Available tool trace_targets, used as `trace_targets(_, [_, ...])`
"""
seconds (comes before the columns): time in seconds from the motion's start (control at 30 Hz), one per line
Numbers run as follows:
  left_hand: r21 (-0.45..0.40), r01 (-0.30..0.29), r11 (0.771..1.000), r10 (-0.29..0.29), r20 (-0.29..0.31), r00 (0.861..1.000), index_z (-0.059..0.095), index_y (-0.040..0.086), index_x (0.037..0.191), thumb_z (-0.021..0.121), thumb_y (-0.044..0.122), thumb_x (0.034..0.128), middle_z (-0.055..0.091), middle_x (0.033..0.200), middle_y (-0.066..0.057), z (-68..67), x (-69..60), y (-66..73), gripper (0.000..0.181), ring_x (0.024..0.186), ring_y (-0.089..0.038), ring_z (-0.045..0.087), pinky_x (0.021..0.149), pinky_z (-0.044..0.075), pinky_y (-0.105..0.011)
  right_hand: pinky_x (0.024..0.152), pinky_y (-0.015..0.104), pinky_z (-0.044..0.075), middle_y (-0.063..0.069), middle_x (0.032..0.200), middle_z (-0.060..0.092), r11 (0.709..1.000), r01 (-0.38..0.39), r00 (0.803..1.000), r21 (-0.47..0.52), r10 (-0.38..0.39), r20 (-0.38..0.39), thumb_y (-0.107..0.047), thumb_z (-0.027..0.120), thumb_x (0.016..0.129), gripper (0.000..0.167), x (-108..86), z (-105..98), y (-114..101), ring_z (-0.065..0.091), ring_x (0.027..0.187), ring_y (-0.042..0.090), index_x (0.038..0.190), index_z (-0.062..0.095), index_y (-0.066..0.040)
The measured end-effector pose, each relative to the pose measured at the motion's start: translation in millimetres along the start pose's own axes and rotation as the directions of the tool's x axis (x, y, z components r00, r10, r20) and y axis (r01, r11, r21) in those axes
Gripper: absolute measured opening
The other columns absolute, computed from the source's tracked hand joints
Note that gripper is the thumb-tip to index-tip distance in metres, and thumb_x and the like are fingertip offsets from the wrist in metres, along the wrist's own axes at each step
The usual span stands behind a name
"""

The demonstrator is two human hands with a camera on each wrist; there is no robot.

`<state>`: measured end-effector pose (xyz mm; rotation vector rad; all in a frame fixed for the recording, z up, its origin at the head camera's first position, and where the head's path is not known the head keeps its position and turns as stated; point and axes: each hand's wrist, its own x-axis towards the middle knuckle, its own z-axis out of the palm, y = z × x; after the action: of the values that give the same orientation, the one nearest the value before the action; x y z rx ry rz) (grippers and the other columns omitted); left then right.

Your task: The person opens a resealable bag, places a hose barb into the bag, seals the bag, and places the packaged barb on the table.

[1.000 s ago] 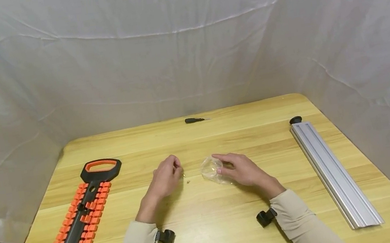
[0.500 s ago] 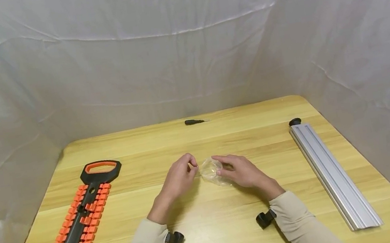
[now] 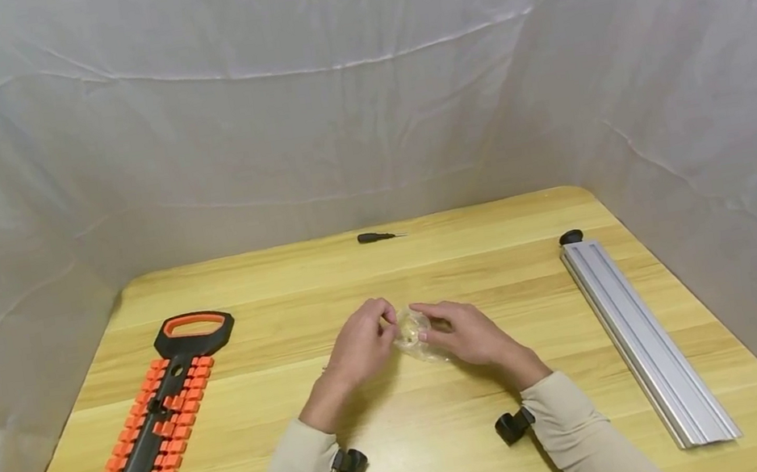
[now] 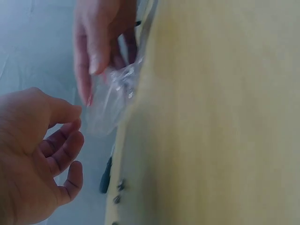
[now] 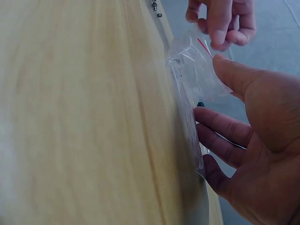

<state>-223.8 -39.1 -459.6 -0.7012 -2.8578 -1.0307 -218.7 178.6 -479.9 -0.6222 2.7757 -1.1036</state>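
A clear plastic zip bag (image 3: pixel 425 353) lies near the middle of the table, its mouth spread; a red line runs along the bag (image 5: pixel 194 77) in the right wrist view. My right hand (image 3: pixel 469 330) holds it with the thumb at the mouth and the fingers behind. My left hand (image 3: pixel 360 345) is at the bag's left edge, its thumb and index fingertips close together. Whether something tiny sits between those fingertips cannot be made out. In the left wrist view, small metal screws (image 4: pixel 121 184) lie on the table beyond my left hand (image 4: pixel 33 154).
A black screwdriver (image 3: pixel 375 236) lies at the table's back edge. On the left is a long black rack (image 3: pixel 178 369) with orange clips and a handle. A silver aluminium rail (image 3: pixel 647 343) with a black knob lies on the right. Grey-white fabric (image 3: pixel 347 126) hangs behind the table.
My left hand has moved right, from beside the small metal pieces to the bag's mouth. My right hand has stayed nearly still on the bag.
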Motion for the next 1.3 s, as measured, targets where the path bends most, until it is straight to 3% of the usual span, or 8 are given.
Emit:
trace_targets(0.13, [-0.016, 0.044, 0.999, -0.045, -0.035, 0.998, 0.058, 0.017, 0.092, 0.062, 0.013, 0.0932, 0.058, 0.092, 0.004, -11.6, -2.8, -5.9, 0.005, 0.072, -0.007, 0.053, 0.064, 0.046, -0.023, 0.107, 0.046, 0.042, 0.003, 0.14, 0.056, 1.0, -0.003, 1.0, -0.003, 0.003, -0.005, -0.034, 0.063, 0.094, 0.05, -0.3, -1, -2, 0.052, 0.129, 0.025, 0.142, 0.05, -0.025])
trace_targets(0.33, [-0.062, 0.138, 0.989, -0.14, -0.041, 0.989, 0.06, 0.014, 0.094, 0.061, 0.016, 0.0946, 0.059, 0.092, 0.004, -28.1, -11.3, -19.8, 0.002, 0.076, -0.01, 0.056, 0.069, 0.048, -0.027, 0.109, 0.046, 0.039, 0.003, 0.141, 0.055, 1.0, -0.017, 1.0, -0.013, 0.017, 0.002, -0.036, 0.063, 0.094, 0.051, -0.8, -1, -3, 0.05, 0.131, 0.026, 0.142, 0.049, -0.026])
trace_targets(0.47, [-0.096, 0.18, 0.979, -0.185, -0.048, 0.982, 0.061, 0.014, 0.097, 0.061, 0.018, 0.0948, 0.061, 0.094, 0.003, -34.0, -15.8, -28.9, 0.005, 0.084, -0.014, 0.057, 0.076, 0.049, -0.03, 0.109, 0.047, 0.038, 0.004, 0.141, 0.055, 1.0, -0.011, 1.0, -0.016, 0.011, -0.003, -0.035, 0.063, 0.093, 0.052, -1.1, -2, -3, 0.05, 0.132, 0.028, 0.142, 0.049, -0.025])
trace_targets(0.6, [-0.096, 0.215, 0.972, -0.219, -0.04, 0.975, 0.061, 0.014, 0.097, 0.059, 0.018, 0.0957, 0.061, 0.095, 0.001, -37.0, -20.0, -37.7, 0.005, 0.086, -0.015, 0.058, 0.075, 0.05, -0.031, 0.109, 0.047, 0.038, 0.004, 0.14, 0.056, 1.0, -0.007, 1.0, -0.01, 0.007, -0.004, -0.035, 0.064, 0.093, 0.051, -1.0, -1, -2, 0.051, 0.131, 0.027, 0.142, 0.05, -0.026])
trace_targets(0.87, [-0.043, 0.258, 0.965, -0.258, -0.005, 0.966, 0.065, 0.011, 0.102, 0.059, 0.018, 0.0956, 0.062, 0.1, -0.003, -45.3, -32.7, -53.2, 0.011, 0.091, -0.019, 0.058, 0.078, 0.05, -0.034, 0.109, 0.046, 0.039, 0.004, 0.14, 0.056, 1.0, -0.014, 1.0, -0.01, 0.014, -0.002, -0.036, 0.064, 0.093, 0.052, 0.3, 1, 0, 0.051, 0.13, 0.026, 0.142, 0.049, -0.028])
trace_targets(1.07, [-0.019, 0.287, 0.958, -0.286, 0.055, 0.957, 0.067, 0.013, 0.101, 0.061, 0.02, 0.0948, 0.062, 0.098, -0.003, -44.6, -38.6, -56.8, 0.01, 0.088, -0.016, 0.058, 0.077, 0.049, -0.035, 0.109, 0.047, 0.038, 0.003, 0.14, 0.055, 0.999, -0.026, 1.0, -0.027, 0.026, 0.006, -0.037, 0.063, 0.093, 0.052, 0.5, 0, -2, 0.05, 0.131, 0.027, 0.142, 0.049, -0.029])
trace_targets(1.3, [0.124, 0.274, 0.954, -0.284, 0.067, 0.957, 0.07, 0.014, 0.096, 0.067, 0.025, 0.0894, 0.063, 0.096, -0.001, -38.4, -38.4, -51.5, 0.013, 0.091, -0.019, 0.057, 0.079, 0.047, -0.041, 0.11, 0.045, 0.038, 0.002, 0.141, 0.055, 0.999, -0.03, 0.999, -0.031, 0.03, 0.018, -0.039, 0.062, 0.094, 0.051, 1.7, 1, 0, 0.049, 0.132, 0.025, 0.142, 0.048, -0.031])
